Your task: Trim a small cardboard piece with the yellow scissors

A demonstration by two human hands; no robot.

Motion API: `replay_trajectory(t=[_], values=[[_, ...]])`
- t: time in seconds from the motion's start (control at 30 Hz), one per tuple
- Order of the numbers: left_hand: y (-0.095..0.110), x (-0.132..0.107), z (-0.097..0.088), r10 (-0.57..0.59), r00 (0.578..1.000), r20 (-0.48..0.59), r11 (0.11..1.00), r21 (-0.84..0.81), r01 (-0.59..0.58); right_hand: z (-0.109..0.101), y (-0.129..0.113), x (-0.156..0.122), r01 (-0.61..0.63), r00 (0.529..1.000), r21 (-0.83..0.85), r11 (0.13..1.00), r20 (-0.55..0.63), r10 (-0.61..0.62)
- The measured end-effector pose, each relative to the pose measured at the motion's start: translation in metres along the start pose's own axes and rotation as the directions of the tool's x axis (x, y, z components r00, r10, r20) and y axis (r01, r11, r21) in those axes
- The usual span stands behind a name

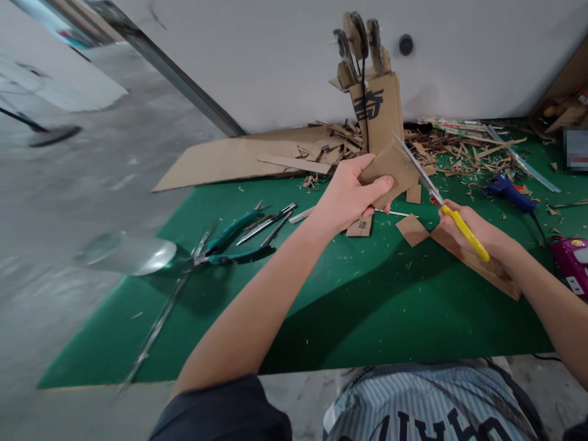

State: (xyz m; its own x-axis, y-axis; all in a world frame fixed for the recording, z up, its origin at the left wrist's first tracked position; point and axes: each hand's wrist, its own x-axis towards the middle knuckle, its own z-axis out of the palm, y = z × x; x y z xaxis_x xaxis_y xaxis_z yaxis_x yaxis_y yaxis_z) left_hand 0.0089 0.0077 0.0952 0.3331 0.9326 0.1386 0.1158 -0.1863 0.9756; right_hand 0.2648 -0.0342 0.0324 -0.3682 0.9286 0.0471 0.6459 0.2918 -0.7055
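Observation:
My left hand (351,193) pinches a small piece of brown cardboard (399,166), thumb on top and fingers beneath, above the green table. In my right hand (475,229) are yellow-handled scissors (420,168), their blades pointing up and left along the cardboard's right edge. Whether the blades are parted or closed is hard to make out. Below the hands lie a small cardboard square (412,229) and a longer cardboard strip (496,278), partly under my right forearm. A printed cardboard scrap (359,226) rests beneath my left hand.
Behind my hands stands a cardboard structure (383,116) amid a heap of scraps (448,150). Green-handled pliers (234,233), a long metal ruler (168,309) and a clear cylinder (131,254) are leftward. A blue glue gun (512,193) and a magenta device (572,260) sit rightward.

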Motion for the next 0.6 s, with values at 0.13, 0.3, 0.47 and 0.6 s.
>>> replay_trajectory(t=[0.13, 0.3, 0.47, 0.6], values=[[-0.003, 0.001, -0.001, 0.016, 1.0, 0.027, 0.999, -0.033, -0.016, 0.001, 0.001, 0.002, 0.004, 1.0, -0.005, 1.0, 0.017, -0.003], [-0.006, 0.002, -0.003, 0.003, 0.999, 0.037, 0.999, -0.041, -0.001, 0.003, 0.002, 0.004, -0.006, 1.0, -0.003, 1.0, -0.003, 0.006], [-0.008, 0.002, -0.003, -0.024, 0.999, 0.046, 1.0, -0.01, 0.024, 0.006, 0.009, 0.006, -0.077, 0.997, -0.001, 0.997, 0.002, 0.077], [-0.01, 0.001, -0.002, -0.033, 0.998, 0.044, 0.999, 0.005, 0.033, 0.008, 0.01, 0.007, -0.091, 0.996, 0.009, 0.996, 0.0, 0.091]])
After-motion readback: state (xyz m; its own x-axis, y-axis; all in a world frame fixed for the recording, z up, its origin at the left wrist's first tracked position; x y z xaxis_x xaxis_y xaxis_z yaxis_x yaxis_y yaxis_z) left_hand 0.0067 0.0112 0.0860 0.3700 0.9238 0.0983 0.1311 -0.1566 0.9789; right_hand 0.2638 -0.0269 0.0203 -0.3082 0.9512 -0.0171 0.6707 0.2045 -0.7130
